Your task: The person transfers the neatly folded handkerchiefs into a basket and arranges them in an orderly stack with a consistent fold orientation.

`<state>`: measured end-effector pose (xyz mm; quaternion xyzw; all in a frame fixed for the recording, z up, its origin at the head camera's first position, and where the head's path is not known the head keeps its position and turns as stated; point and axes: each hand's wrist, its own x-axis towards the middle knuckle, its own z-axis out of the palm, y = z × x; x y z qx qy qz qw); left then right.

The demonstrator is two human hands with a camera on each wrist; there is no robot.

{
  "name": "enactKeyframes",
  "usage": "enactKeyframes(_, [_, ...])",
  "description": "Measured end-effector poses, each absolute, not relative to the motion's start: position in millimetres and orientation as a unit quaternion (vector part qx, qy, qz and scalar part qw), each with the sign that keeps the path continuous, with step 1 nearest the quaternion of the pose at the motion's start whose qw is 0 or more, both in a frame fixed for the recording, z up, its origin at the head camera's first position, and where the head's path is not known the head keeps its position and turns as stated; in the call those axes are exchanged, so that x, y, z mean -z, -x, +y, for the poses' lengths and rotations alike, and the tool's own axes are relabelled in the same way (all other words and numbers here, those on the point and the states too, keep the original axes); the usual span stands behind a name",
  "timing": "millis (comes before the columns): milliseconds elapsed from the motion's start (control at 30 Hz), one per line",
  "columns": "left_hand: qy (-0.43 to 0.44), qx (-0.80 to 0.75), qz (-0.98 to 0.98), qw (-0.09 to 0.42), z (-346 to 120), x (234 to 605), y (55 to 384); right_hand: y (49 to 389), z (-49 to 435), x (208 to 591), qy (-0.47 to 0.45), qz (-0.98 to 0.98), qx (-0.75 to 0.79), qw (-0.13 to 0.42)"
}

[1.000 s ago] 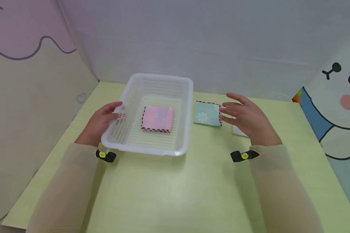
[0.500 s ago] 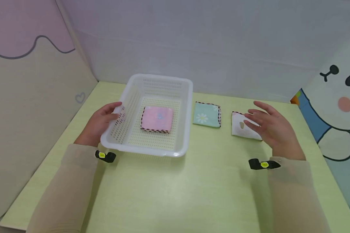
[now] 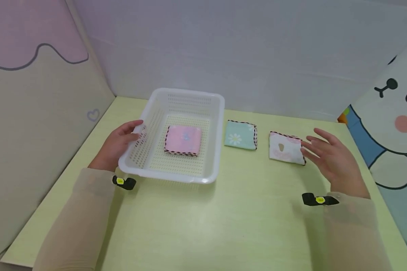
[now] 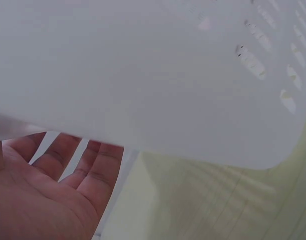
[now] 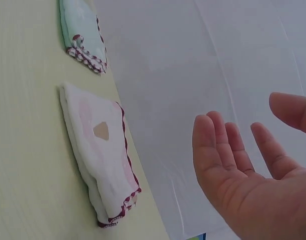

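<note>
A white plastic basket [image 3: 211, 177] with slotted walls stands on the table, tilted a little. My left hand [image 3: 117, 145] grips its left side, thumb inside the rim and fingers outside; in the left wrist view the fingers [image 4: 100, 170] pass behind the basket wall. A folded pink towel [image 3: 183, 140] lies on the basket floor. To the right of the basket are a folded mint-green towel [image 3: 240, 134] with a daisy and a folded white towel [image 3: 286, 148] with pink patches. My right hand [image 3: 335, 162] hovers just right of the white towel, fingers spread and holding nothing.
The pale yellow-green table [image 3: 196, 229] runs back to a plain pale wall [image 3: 244, 52]. Printed panels flank it, a pink-and-cream one [image 3: 37, 113] on the left and one with a cartoon animal [image 3: 393, 124] on the right.
My right hand has moved right and toward me, from beside the mint-green towel past the white towel, uncovering it. My left hand and the basket have stayed put.
</note>
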<state>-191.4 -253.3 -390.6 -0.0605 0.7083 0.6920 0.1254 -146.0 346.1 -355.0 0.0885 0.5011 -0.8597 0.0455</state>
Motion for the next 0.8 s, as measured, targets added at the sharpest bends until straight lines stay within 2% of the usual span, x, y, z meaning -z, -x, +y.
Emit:
enactKeyframes(400, [0.060, -0.684, 0.716, 0.125, -252, 388, 193, 140, 380, 363, -0.137, 0.436, 0.889, 0.010])
enactKeyframes(800, [0.063, -0.681, 0.720, 0.117, -251, 389, 191, 153, 395, 382, -0.170, 0.431, 0.885, 0.046])
